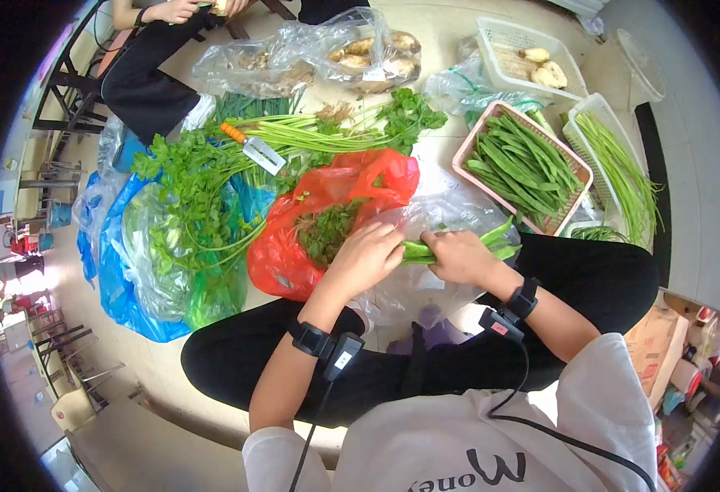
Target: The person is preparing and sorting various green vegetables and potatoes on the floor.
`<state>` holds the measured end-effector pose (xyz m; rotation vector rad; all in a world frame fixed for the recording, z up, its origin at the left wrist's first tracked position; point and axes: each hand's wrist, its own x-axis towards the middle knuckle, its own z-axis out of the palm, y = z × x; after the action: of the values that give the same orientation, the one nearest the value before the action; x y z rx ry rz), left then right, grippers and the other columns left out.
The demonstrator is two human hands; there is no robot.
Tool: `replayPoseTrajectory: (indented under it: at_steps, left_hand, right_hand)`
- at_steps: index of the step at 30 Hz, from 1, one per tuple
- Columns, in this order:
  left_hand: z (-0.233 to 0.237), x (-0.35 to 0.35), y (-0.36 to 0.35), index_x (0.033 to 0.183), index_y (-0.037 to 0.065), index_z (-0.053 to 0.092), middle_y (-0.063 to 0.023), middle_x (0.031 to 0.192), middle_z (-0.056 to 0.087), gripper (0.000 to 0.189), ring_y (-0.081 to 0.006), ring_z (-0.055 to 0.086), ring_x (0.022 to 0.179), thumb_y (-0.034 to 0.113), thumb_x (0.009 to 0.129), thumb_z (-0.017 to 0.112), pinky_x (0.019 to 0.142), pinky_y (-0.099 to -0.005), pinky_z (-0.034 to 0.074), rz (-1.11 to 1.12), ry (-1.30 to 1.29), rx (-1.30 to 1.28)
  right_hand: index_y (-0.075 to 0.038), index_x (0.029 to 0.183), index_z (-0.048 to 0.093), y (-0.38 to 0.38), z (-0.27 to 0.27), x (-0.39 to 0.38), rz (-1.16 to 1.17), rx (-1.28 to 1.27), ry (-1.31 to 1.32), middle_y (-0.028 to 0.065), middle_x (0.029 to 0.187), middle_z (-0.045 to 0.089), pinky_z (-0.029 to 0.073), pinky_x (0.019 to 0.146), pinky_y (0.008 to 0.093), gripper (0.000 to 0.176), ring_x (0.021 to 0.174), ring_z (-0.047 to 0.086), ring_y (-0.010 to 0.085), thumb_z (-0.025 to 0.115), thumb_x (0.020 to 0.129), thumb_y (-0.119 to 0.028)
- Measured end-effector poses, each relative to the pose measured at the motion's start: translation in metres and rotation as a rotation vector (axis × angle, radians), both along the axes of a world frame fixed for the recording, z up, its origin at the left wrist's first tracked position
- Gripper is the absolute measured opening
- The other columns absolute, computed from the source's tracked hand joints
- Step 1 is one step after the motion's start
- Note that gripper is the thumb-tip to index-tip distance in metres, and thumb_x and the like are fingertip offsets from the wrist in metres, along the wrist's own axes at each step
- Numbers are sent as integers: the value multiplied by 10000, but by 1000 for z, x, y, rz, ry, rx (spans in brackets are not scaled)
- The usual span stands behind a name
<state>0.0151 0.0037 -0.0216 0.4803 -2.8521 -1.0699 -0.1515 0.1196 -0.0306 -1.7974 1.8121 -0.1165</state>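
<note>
Between my two hands is a small bunch of long green beans [415, 252], above a clear plastic bag [401, 291]. My left hand [368, 256] is closed round their left end. The fingers of my right hand [461, 256] are wrapped round the middle, and the bean tips stick out past it to the right. Just left of my left hand, a red plastic bag [282, 258] holds leafy greens [327, 234]. A pink basket [458, 160] full of flat green beans [515, 160] stands beyond my right hand.
Celery [294, 135] lies across the floor, with an orange-handled peeler-like tool [253, 149] on it. Blue bags [122, 287] stand left. Root vegetables in clear bags [368, 61], a white basket [491, 33] and a basket of long green stalks [610, 156] lie farther off. Another person [151, 90] sits upper left.
</note>
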Motion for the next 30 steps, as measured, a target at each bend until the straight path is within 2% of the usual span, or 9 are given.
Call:
replayPoseTrajectory:
  at_steps: [4, 10, 13, 16, 19, 22, 26, 28, 30]
  left_hand:
    - [3, 4, 4, 851, -4, 521, -150, 832, 538, 161, -339, 526, 835, 150, 810, 502, 748, -427, 421, -92, -89, 116]
    - [-4, 4, 20, 834, -42, 496, -236, 837, 557, 219, -384, 549, 829, 168, 820, 437, 741, -465, 425, 13, -256, 119]
    - [-5, 4, 25, 803, -34, 506, -232, 791, 577, 221, -390, 569, 777, 177, 812, 440, 706, -476, 442, 92, -148, 107]
    - [3, -2, 27, 771, -26, 525, -214, 752, 591, 226, -398, 576, 720, 182, 804, 445, 669, -488, 451, 102, -324, 20]
    - [-3, 0, 30, 739, -21, 533, -202, 724, 594, 229, -397, 579, 679, 181, 799, 444, 630, -496, 451, 160, -191, -23]
    - [-5, 1, 29, 729, -20, 525, -220, 722, 584, 248, -369, 584, 692, 187, 820, 424, 621, -454, 449, 204, -197, 104]
    - [-31, 7, 28, 720, 29, 504, -102, 629, 534, 240, -227, 548, 587, 194, 852, 392, 554, -349, 426, 323, -60, 524]
    - [-20, 1, 21, 705, 37, 468, -46, 616, 476, 237, -150, 477, 562, 168, 863, 351, 559, -283, 395, 385, -90, 885]
    - [-10, -2, 16, 737, 55, 460, 15, 629, 418, 208, -88, 424, 561, 155, 875, 341, 538, -241, 379, 416, -35, 987]
  right_hand:
    - [-23, 942, 517, 2, -8, -2, 56, -50, -12, 160, 719, 602, 471, 598, 445, 289, 674, 598, 353, 547, 674, -128]
    - [-12, 908, 520, 2, -6, 1, 95, -107, 10, 153, 733, 600, 477, 582, 429, 286, 669, 599, 342, 553, 644, -116]
    - [2, 885, 519, 2, -5, 3, 84, -129, 41, 160, 731, 603, 486, 578, 420, 281, 661, 605, 331, 558, 633, -114]
    - [-13, 862, 515, 4, -6, 6, 51, -151, 85, 147, 712, 585, 476, 586, 421, 247, 663, 593, 332, 556, 637, -106]
    - [-14, 846, 517, 5, -6, 7, 49, -172, 103, 143, 705, 581, 476, 586, 414, 237, 671, 593, 325, 561, 629, -100]
    - [-16, 861, 522, 5, -6, 6, 58, -185, 89, 141, 702, 577, 475, 589, 412, 253, 678, 592, 325, 568, 627, -101]
    - [-21, 917, 515, 4, -9, 3, -7, -197, 27, 148, 706, 574, 472, 600, 425, 298, 683, 589, 336, 573, 640, -113]
    - [-21, 948, 507, 1, -10, 0, -62, -194, 0, 158, 715, 578, 471, 605, 435, 319, 686, 588, 345, 572, 652, -120]
    - [-21, 980, 497, -2, -8, -1, -89, -185, -9, 172, 728, 586, 469, 612, 446, 339, 691, 588, 355, 569, 666, -126]
